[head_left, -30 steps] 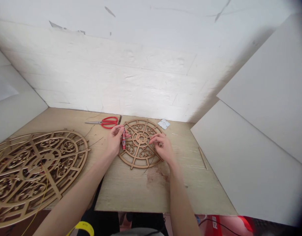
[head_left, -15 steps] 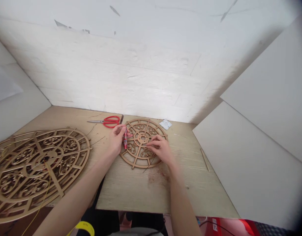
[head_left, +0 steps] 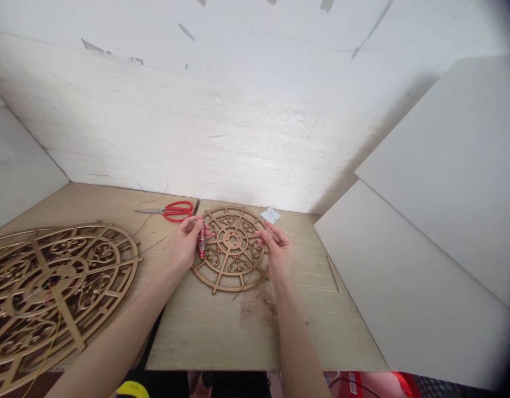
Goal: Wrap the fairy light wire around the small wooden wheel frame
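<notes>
A small round laser-cut wooden wheel (head_left: 232,249) with scroll patterns lies flat on the plywood table (head_left: 222,331). My left hand (head_left: 186,240) rests at its left rim, fingers closed round a small red tube (head_left: 202,242) that points upright. At the wheel's right rim sits my right hand (head_left: 275,249), its fingertips pinched together over the fretwork; what they hold is too small to make out. A thin dark wire (head_left: 242,287) trails from under the wheel toward me.
A much larger fretwork wooden disc (head_left: 51,282) lies at the left, with thin wires across it. Red-handled scissors (head_left: 172,210) lie behind my left hand. A small white packet (head_left: 270,215) sits near the back wall. A thin wooden stick (head_left: 333,273) lies at the right beside white boards (head_left: 412,276).
My right hand has shifted from the wheel's lower middle to its right rim. The left hand still holds the red tube. The camera tilted slightly.
</notes>
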`<state>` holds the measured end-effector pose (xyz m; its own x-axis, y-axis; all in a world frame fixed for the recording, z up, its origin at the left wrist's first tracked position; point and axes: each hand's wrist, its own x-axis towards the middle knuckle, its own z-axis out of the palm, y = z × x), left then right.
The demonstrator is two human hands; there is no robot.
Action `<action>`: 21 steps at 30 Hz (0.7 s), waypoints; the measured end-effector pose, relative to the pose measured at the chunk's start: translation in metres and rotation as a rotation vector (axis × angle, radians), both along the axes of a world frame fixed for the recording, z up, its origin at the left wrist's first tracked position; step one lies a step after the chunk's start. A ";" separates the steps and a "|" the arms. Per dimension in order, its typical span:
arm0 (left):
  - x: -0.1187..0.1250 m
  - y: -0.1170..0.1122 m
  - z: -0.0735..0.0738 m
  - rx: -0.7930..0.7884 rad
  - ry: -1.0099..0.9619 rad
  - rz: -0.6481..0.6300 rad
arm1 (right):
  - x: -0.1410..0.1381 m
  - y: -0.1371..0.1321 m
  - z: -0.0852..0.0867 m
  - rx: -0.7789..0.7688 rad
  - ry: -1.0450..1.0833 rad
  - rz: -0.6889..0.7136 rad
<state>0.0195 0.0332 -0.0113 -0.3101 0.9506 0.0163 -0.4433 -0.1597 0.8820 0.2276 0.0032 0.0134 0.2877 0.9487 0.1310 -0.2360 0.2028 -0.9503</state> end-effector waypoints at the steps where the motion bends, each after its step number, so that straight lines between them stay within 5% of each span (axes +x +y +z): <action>1: 0.000 0.000 0.000 0.004 0.004 0.005 | 0.000 0.000 0.000 -0.011 0.023 -0.021; 10: -0.001 -0.001 0.002 0.013 -0.003 -0.018 | 0.011 0.005 -0.004 0.037 0.060 -0.159; 21: 0.000 -0.005 0.008 -0.019 0.066 0.006 | 0.006 0.002 0.003 0.043 0.192 -0.087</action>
<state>0.0191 0.0286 -0.0032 -0.3142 0.9492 0.0188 -0.3830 -0.1448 0.9123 0.2338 0.0054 0.0161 0.3916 0.9140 0.1060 -0.3915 0.2698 -0.8797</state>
